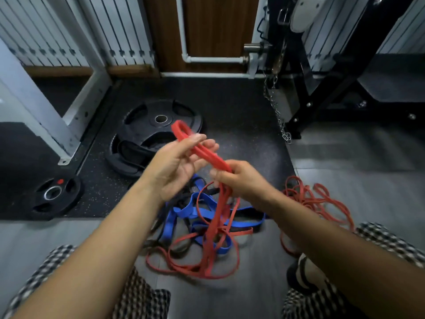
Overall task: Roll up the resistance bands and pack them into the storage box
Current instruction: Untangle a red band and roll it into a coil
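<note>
A red resistance band (208, 155) is stretched between my two hands above the floor. My left hand (181, 162) has its fingers curled round the folded loop end, which sticks up past the fingertips. My right hand (236, 178) grips the same band lower down, and its loose strands hang to the floor. Under my hands lies a tangle of blue bands (190, 210), black bands (181, 199) and more red bands (207, 265). Another heap of thin red bands (315, 201) lies to the right. No storage box is in view.
Two stacked black weight plates (147, 137) lie on the dark rubber mat behind the bands, a smaller plate (55, 194) at the left. A black rack with a hanging chain (279, 118) stands at the right. My checkered trouser knees (46, 272) frame the grey floor.
</note>
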Demonstrator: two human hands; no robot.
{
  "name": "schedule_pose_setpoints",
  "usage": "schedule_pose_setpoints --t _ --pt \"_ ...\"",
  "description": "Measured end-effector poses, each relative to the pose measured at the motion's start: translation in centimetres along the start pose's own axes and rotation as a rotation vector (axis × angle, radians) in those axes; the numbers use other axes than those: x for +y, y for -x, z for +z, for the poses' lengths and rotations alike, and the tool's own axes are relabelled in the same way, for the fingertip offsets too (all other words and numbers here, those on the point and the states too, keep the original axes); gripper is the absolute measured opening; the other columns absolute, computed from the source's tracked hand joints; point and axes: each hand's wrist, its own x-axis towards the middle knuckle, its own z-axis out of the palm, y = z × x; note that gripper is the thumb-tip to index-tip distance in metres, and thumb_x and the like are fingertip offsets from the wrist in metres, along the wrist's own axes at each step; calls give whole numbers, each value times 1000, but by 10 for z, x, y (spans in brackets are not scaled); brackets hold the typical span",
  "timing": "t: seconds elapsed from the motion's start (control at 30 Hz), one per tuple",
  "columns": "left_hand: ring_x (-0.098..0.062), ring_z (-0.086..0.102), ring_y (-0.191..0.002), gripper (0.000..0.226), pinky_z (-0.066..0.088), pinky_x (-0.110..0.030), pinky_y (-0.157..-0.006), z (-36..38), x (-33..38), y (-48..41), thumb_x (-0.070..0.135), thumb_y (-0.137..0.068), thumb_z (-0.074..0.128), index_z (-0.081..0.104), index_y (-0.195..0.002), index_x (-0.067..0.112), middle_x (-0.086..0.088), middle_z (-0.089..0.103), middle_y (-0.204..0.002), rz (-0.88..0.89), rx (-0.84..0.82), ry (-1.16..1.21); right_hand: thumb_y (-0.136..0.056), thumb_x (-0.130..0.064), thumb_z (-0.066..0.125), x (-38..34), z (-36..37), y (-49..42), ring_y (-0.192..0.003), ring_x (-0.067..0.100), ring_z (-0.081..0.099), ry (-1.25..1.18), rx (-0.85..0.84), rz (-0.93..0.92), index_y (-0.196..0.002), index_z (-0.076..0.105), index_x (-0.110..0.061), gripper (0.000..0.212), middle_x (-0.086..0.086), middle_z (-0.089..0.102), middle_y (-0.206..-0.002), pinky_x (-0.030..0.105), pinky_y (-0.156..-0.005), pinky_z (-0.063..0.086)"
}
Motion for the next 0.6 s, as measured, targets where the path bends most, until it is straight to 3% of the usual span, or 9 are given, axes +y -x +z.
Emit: schedule_pose_setpoints --t 0.07,0.17,0.23,0.37,0.47,0.53,0.6 --pt "-18 69 -80 31 56 -30 -80 -14 2 -5 25 -81 53 58 -99 0 -12 70 -86 -60 -10 -82 -88 -13 58 -5 -10 -2 -36 -2 41 14 -3 24 -71 55 -15 18 -6 50 -53 13 -38 33" --pt "-13 70 -67 30 57 -26 -66 -22 -7 -4 34 -88 47 61 -86 8 -5 73 -73 -157 31 -206 -87 -13 59 -2 -18 -7 -40 0 44 188 38 15 -65 53 -20 24 -6 51 -54 17 -43 37" --pt "-13 70 -69 31 57 -27 -66 -24 -14 -2 39 -82 50 62 -86 11 -5 73 -78 -200 25 -257 -86 -10 56 -3 -25 -10 -42 3 45 247 80 13 -64 52 -20 25 -3 53 -58 20 -44 37" --pt "-14 63 -79 12 49 -26 -72 -23 -35 5 23 -81 64 59 -89 18 -2 66 -90 -269 -94 -701 -86 -13 60 -11 -50 -3 -32 0 43 290 79 28 -65 53 -17 22 0 55 -59 14 -35 34" --pt "-12 64 -75 21 47 -22 -67 -23 -49 6 22 -79 70 55 -94 18 -5 65 -94 -382 -177 -812 -85 -13 61 -15 -88 9 -39 3 44 394 196 17 -65 53 -16 21 0 53 -58 18 -39 36" --pt "-12 64 -77 33 46 -22 -66 -25 -54 4 35 -74 73 55 -96 18 -5 65 -95 -372 -185 -911 -83 -11 63 -16 -119 20 -47 13 45 405 280 22 -73 57 -9 13 5 51 -61 23 -44 37" --pt "-12 62 -76 32 44 -21 -65 -26 -57 2 35 -79 70 56 -98 15 -5 65 -93 -348 -179 -1009 -81 -11 67 -17 -150 32 -52 16 45 424 359 53 -82 59 -5 10 6 50 -61 29 -51 39"
